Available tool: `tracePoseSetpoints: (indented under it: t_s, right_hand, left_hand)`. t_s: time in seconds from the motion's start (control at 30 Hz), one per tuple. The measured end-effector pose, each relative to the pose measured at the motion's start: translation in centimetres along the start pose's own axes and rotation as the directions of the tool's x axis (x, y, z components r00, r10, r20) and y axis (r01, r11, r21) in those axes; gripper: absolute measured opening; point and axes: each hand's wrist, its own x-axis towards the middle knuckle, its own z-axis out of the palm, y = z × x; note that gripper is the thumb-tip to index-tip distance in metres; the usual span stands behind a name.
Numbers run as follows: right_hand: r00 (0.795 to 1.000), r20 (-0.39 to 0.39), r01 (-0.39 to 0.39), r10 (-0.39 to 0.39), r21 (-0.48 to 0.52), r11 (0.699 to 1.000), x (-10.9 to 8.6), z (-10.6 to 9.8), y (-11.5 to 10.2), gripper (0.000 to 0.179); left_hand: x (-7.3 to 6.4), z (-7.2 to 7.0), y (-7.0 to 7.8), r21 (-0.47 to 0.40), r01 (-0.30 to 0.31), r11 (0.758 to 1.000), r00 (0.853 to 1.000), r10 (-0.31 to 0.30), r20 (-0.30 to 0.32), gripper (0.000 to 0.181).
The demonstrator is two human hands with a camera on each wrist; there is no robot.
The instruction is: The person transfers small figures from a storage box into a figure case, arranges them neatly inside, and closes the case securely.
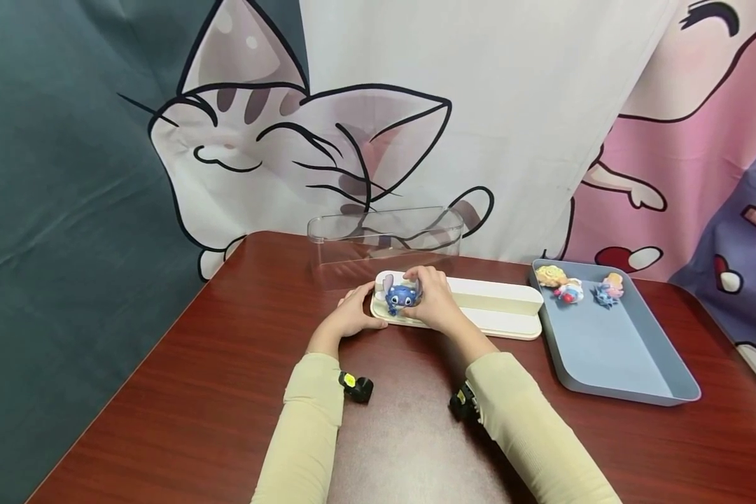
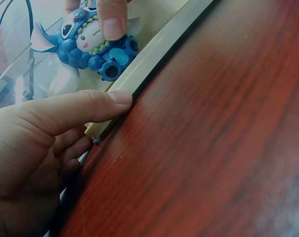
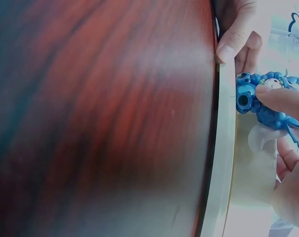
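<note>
- Blue glossy figurine with long lilac ears and a small pale face on its front: at the left end of the long cream-white stepped display base, roughly upright, facing the wearer.
- Right hand: pinching the figurine, thumb across the front, fingers reaching behind.
- Left hand: gripping the base's left end, thumb on the front edge, fingers curled round the end.
- Handling, judged: figurine looks like light, hard plastic; stiff, smooth, a bit slippery. Ears are thin, likeliest to snap or catch. Best hold: round head or body, front to back, off the ears.
- Base probably light, rigid, quick to slide on the reddish-brown wood-grain table; steadying by the end or front edge makes sense.
- Blue-grey shallow rectangular tray right of the base, small colourful figurines inside; two or three overlap at left, exact count unclear.
- Clear see-through box-like cover behind the base; lower outline hard to make out.
- Hidden: figurine's back, most right fingertips. Whether feet bear on the base, can't tell.
- Milky rounded shape beside the figurine: washed out, can't say what.
</note>
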Motion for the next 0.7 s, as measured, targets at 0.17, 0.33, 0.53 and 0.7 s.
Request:
tracePoseSetpoints:
  t_s: [0.17, 0.33, 0.53, 0.7]
  right_hand:
    - [1.000, -0.014, -0.003, 0.003, -0.005, 1.000, -0.02, 0.09, -0.05, 0.060]
    - [1.000, -0.020, -0.009, 0.009, -0.024, 1.000, -0.09, 0.24, -0.16, 0.054]
    - [1.000, -0.020, -0.018, 0.018, -0.029, 0.999, -0.23, 0.31, -0.24, 0.050]
    - [1.000, -0.014, -0.008, 0.008, -0.046, 0.999, -0.26, 0.34, -0.19, 0.054]
  left_hand:
    - [-0.03, 0.04, 0.00, -0.011, 0.003, 1.000, 1.000, -0.003, -0.003, 0.092]
    - [-0.21, 0.06, 0.05, -0.013, -0.005, 1.000, 1.000, 0.004, -0.009, 0.092]
    - [-0.50, 0.13, 0.12, -0.012, -0.018, 1.000, 1.000, 0.018, -0.017, 0.090]
    - [-0.53, 0.13, 0.12, -0.009, -0.016, 1.000, 1.000, 0.016, -0.019, 0.090]
